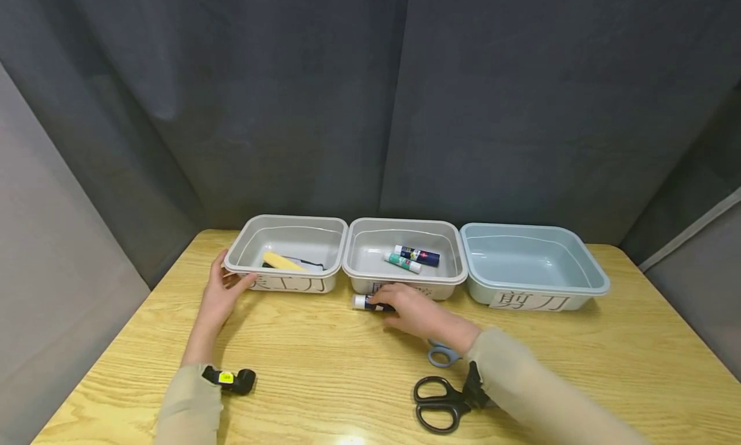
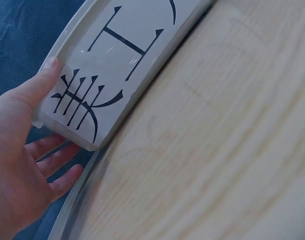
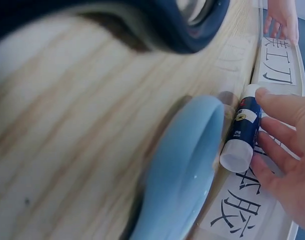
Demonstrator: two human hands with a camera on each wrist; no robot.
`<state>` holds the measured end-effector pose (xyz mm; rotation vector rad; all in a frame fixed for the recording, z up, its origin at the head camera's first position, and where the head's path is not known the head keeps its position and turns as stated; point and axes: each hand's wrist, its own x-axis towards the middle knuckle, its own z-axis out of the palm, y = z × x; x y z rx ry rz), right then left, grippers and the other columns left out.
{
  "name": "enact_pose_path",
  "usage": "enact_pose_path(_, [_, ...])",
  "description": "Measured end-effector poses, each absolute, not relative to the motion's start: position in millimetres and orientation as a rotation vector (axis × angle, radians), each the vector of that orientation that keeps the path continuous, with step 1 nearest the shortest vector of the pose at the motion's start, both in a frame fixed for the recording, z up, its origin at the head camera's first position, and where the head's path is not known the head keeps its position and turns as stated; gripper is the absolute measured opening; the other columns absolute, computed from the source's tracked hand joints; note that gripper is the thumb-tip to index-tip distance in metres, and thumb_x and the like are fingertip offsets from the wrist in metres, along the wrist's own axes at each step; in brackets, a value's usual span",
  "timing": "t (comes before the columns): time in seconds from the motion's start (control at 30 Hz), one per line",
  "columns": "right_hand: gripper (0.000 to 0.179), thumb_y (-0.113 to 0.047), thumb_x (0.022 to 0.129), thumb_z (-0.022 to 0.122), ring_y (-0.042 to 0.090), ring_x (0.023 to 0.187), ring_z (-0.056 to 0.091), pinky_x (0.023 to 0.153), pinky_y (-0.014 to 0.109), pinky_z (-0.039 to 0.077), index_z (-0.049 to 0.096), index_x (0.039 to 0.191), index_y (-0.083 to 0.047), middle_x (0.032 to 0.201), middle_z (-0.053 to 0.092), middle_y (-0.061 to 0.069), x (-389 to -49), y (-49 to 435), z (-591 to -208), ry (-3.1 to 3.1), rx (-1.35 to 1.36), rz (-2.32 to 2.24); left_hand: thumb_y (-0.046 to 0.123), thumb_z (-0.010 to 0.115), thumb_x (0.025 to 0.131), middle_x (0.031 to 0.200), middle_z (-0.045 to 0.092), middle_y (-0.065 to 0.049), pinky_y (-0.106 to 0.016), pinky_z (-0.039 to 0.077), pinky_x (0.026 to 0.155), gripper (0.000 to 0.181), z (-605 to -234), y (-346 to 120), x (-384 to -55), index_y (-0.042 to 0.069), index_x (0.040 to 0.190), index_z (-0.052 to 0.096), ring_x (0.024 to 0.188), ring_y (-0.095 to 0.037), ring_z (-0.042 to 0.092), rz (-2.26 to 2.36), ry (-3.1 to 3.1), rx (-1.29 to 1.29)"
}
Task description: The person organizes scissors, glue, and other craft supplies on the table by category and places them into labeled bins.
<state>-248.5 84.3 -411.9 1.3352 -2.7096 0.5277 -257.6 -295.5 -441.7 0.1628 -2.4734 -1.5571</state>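
My right hand (image 1: 411, 310) holds a dark blue glue stick (image 3: 246, 125) with white ends, its thumb on one end and its fingers along the side. The stick lies level, right in front of the middle grey bin (image 1: 356, 245) and its label. My left hand (image 1: 220, 297) grips the front left corner of the left grey bin (image 1: 289, 242), thumb on the front rim (image 2: 48, 67). The other fingers lie around the side, partly hidden behind the corner. Inside the middle bin are a navy glue stick (image 1: 427, 257) and a green one (image 1: 403, 262).
The left bin contains a long yellow object (image 1: 283, 261) beside a dark one. A light blue bin (image 1: 521, 265) stands on the right. Black-handled scissors (image 1: 455, 403) lie under the right forearm, with a light blue scissors handle (image 3: 177, 165) near the right wrist. A dark curtain (image 1: 289, 110) hangs behind.
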Motion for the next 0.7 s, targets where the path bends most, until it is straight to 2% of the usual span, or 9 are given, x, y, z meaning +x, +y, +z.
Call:
enact_pose_path(0.43, [0.038, -0.006, 0.073, 0.073, 0.016, 0.098, 0.056, 0.087, 0.031, 0.048, 0.063, 0.110, -0.008, 0.104, 0.059, 0.002, -252.8, 81.6, -413.2, -2.644, 1.387, 0.386, 0.034, 0.065, 0.083, 0.137, 0.035, -0.024, -0.047, 0.036, 0.098, 0.089, -443.5, -295.9, -258.4, 0.018, 0.147, 0.005, 0.121, -0.038, 0.039, -1.562, -2.463, 0.146])
enact_pose_path(0.7, [0.044, -0.009, 0.069, 0.077, 0.019, 0.100, 0.056, 0.088, 0.033, 0.047, 0.063, 0.111, -0.011, 0.107, 0.060, 0.003, -246.5, 78.3, -409.8, -2.650, 1.429, 0.369, 0.035, 0.065, 0.083, 0.137, 0.034, -0.025, -0.048, 0.036, 0.098, 0.090, -442.3, -295.1, -257.7, 0.017, 0.147, 0.005, 0.120, -0.038, 0.038, -1.554, -2.465, 0.134])
